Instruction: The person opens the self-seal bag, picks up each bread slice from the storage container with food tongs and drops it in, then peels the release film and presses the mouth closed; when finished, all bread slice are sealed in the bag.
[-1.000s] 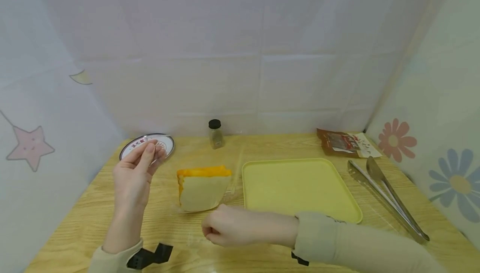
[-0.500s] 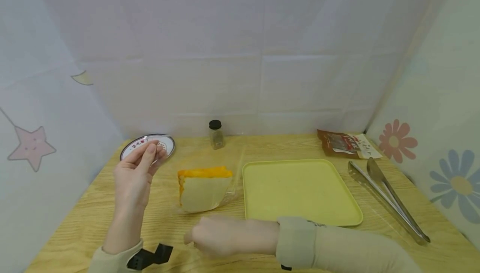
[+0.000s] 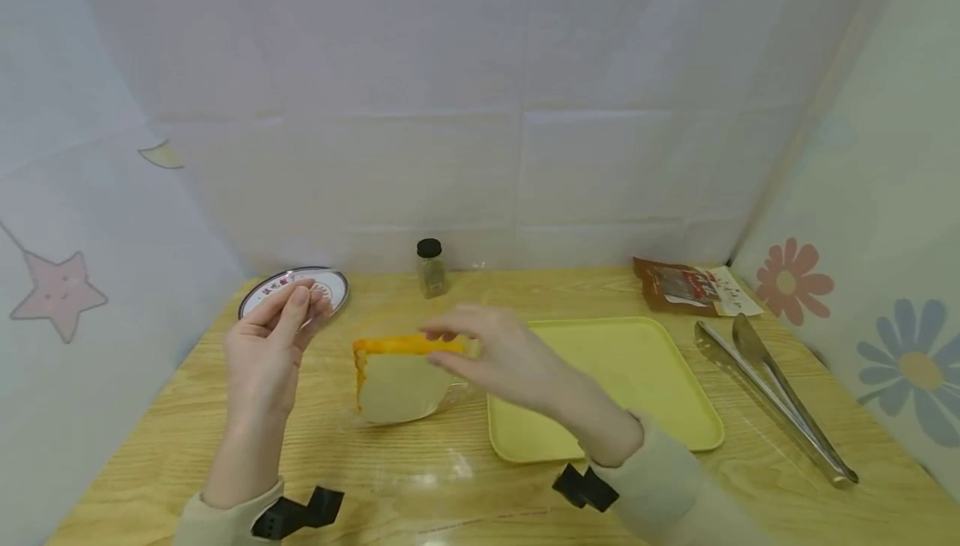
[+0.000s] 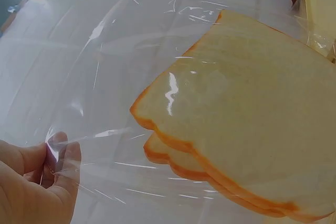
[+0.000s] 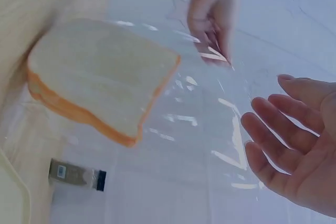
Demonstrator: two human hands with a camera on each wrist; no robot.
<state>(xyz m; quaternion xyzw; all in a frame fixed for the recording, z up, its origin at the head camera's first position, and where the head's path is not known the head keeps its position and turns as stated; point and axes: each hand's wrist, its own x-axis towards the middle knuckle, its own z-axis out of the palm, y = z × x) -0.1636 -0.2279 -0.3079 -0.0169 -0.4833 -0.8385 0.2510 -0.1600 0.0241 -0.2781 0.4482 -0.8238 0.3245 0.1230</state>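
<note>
Slices of bread (image 3: 401, 388) with orange crust stand in a clear plastic bag (image 4: 105, 72), tilted above the table. My left hand (image 3: 262, 354) pinches the bag's edge between thumb and fingers, as the left wrist view shows at lower left. In the head view my right hand (image 3: 502, 358) is at the bag's right side, overlapping the bread's upper right corner. Its fingers (image 5: 278, 124) are loosely bent and apart in the right wrist view, with nothing gripped. Whether they touch the clear film, I cannot tell.
A yellow tray (image 3: 615, 363) lies right of the bread. Metal tongs (image 3: 780, 404) and a brown food packet (image 3: 697, 288) are farther right. A black-capped jar (image 3: 431, 269) stands at the back, and a patterned plate (image 3: 330, 283) sits behind my left hand.
My right hand has gone from low in front of the bread, where its fingers were curled, up and away to the bag's right side, fingers now opened. The left hand keeps its place.
</note>
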